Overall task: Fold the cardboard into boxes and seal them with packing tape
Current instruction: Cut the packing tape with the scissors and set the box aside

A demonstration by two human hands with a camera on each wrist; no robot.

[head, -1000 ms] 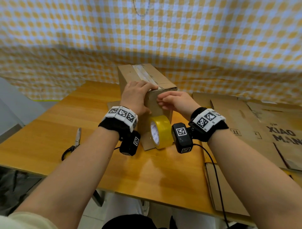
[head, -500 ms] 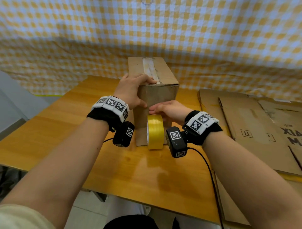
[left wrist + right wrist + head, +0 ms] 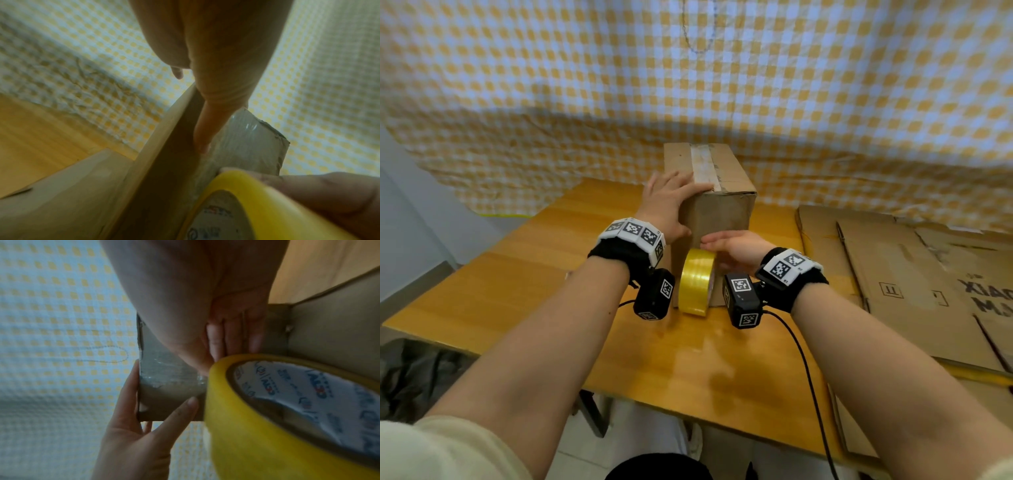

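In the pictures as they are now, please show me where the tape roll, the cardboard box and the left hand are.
tape roll (image 3: 695,286), head view, on its yellow outer band.
cardboard box (image 3: 722,219), head view, on its near side face.
left hand (image 3: 664,202), head view, on the back of the hand.

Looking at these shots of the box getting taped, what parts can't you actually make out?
- Far end and underside of the cardboard box: head view, hidden by the box itself.
- Right hand fingers: head view, behind the yellow tape roll.
- Print on the roll's core: right wrist view, blurred.
- Flattened cardboard: head view, lettering cut off by the right edge.
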